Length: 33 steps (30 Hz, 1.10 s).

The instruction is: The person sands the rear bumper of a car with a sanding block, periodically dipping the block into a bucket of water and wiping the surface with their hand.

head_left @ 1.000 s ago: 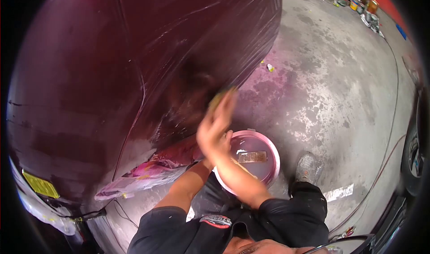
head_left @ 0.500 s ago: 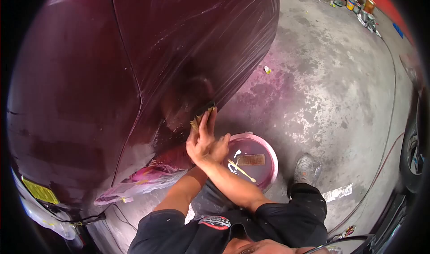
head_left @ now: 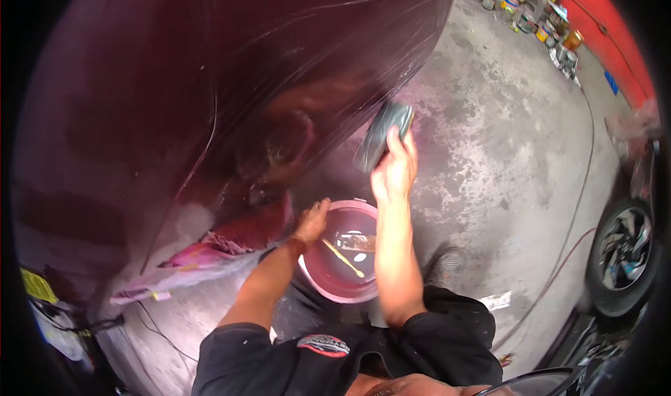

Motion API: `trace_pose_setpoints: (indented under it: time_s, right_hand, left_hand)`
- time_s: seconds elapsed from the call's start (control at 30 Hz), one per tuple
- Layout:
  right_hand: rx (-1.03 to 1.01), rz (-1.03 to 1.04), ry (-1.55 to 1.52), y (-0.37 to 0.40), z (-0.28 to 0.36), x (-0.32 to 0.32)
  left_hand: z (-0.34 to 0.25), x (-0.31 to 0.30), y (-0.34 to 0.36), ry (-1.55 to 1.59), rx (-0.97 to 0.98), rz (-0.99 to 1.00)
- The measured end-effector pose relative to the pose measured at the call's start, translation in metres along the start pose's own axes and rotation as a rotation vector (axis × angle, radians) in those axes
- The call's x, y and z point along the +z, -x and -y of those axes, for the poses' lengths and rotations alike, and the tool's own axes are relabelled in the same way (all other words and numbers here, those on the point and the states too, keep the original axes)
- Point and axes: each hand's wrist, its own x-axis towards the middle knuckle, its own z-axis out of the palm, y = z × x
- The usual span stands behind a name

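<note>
My right hand [head_left: 395, 165] grips a dark grey sheet of sandpaper [head_left: 386, 136], fingers behind it and thumb across its face. It is raised over the floor, just right of the lower edge of a dark maroon car panel [head_left: 279, 81]. Beside the left rim of a pink bucket [head_left: 342, 298], my left hand [head_left: 312, 222] has its fingers pointing forward and holds nothing visible. Inside the bucket is liquid, with a pale thin stick [head_left: 342, 258] and a brownish rectangular block [head_left: 358, 242], partly hidden by my right forearm.
Crumpled pink-stained plastic sheeting [head_left: 210, 263] hangs below the panel. A wheel [head_left: 621, 256] stands at the right, with a hose [head_left: 559, 263] running along the floor. Several paint cans [head_left: 525, 23] line the red wall [head_left: 604, 18].
My right hand has moved off the panel to the right with the sandpaper, turning its grey face into view. My left hand has shifted left beside the bucket. The view has moved slightly.
</note>
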Motion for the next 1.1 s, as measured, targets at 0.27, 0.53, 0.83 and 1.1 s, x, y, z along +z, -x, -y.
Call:
trace_pose_setpoints:
  time_s: [0.27,0.53,0.83,1.1]
  right_hand:
    - [0.91,0.344,-0.142,0.022,-0.01,-0.055]
    - [1.441,0.861,0.43,-0.017,-0.016,-0.061]
    - [0.247,1.781,1.464,0.045,-0.08,-0.179]
    - [0.461,1.829,1.944,0.051,-0.094,-0.189]
  left_hand:
    - [-0.016,-0.01,0.008,0.056,-0.098,0.029]
    - [-0.065,0.023,0.024,-0.264,-0.512,-0.373]
    - [-0.165,0.115,0.067,0.687,-1.289,-0.934]
    - [-0.13,0.214,0.01,1.602,-1.193,-1.042]
